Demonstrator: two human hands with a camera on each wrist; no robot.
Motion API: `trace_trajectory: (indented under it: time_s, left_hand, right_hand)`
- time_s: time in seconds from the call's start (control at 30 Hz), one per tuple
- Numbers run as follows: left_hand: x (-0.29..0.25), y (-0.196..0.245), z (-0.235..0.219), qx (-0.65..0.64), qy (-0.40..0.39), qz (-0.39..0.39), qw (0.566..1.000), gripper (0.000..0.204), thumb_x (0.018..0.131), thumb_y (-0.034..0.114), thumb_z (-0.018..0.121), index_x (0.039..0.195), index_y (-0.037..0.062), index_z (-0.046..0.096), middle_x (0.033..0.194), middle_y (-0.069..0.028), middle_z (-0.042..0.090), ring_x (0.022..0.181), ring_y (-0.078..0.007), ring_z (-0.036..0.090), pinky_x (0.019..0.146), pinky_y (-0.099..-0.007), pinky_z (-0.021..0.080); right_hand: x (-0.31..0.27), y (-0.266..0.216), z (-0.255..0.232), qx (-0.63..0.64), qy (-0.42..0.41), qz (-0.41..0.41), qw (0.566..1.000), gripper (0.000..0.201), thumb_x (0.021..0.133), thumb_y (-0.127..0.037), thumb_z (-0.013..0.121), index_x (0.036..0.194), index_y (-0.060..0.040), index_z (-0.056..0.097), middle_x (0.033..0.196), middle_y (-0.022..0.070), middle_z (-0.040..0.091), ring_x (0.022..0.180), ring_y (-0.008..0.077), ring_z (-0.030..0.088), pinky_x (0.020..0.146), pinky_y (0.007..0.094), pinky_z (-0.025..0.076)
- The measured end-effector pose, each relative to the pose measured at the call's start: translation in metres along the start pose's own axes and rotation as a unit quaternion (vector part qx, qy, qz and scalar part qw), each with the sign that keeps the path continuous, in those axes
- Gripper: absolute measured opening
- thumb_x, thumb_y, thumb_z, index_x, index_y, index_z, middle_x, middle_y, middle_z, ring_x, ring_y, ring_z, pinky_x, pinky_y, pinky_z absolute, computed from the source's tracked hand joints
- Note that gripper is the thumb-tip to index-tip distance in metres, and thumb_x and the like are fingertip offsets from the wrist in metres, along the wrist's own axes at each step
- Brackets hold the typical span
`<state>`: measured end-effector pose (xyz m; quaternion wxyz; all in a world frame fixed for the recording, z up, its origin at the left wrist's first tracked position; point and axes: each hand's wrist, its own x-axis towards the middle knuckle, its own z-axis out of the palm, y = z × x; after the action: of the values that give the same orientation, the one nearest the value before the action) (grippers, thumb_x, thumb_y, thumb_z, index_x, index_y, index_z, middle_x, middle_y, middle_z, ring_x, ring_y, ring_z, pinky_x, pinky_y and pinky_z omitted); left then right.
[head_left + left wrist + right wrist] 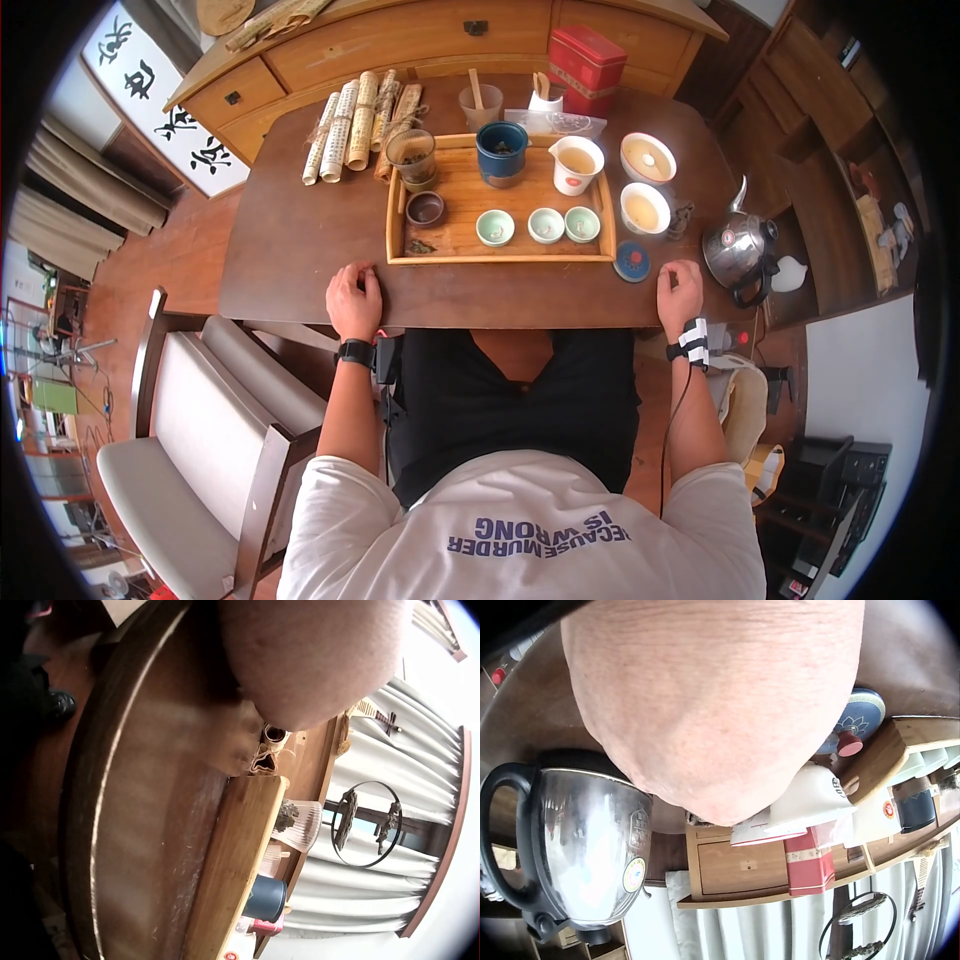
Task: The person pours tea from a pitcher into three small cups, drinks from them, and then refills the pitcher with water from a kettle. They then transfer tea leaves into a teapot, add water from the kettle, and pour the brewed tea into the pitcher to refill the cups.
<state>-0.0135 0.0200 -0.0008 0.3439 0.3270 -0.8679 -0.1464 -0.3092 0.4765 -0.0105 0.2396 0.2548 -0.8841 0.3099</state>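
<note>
Both hands rest at the table's front edge and hold nothing. My left hand [354, 300] lies loosely curled, left of the wooden tray [505, 262]. On the right, my right hand [680, 291] lies between a blue lid [632, 261] and a steel kettle [738, 248]. The tray carries a blue pot [501, 160], a white pitcher [577, 168], a glass with dark leaves [412, 158], a small brown dish [426, 209] and three pale green cups [494, 228]. In each wrist view the back of the hand hides its fingers.
Two white bowls [645, 208] of amber liquid stand right of the tray. Bamboo scrolls [340, 130] lie at the back left. A red tin [586, 68] and a tumbler [480, 103] stand at the back. A padded chair [215, 430] is at the left.
</note>
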Motion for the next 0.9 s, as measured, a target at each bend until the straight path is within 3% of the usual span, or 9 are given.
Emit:
trace_trajectory:
  time_s: [0.9]
  left_hand:
    - [-0.0002,-0.0024,0.0006,0.001,0.003,0.007,1.000,0.008,0.092,0.012,0.069,0.095,0.0071,0.074,0.082,-0.0103,0.068,0.081,-0.0329,0.067,0.078,-0.0447,0.052]
  right_hand:
    - [0.0010,-0.0047,-0.0015,0.004,-0.004,0.014,1.000,0.007,0.089,-0.008,0.072,0.094,-0.0027,0.070,0.104,0.0146,0.068,0.099,0.0371,0.066,0.088,0.0454,0.053]
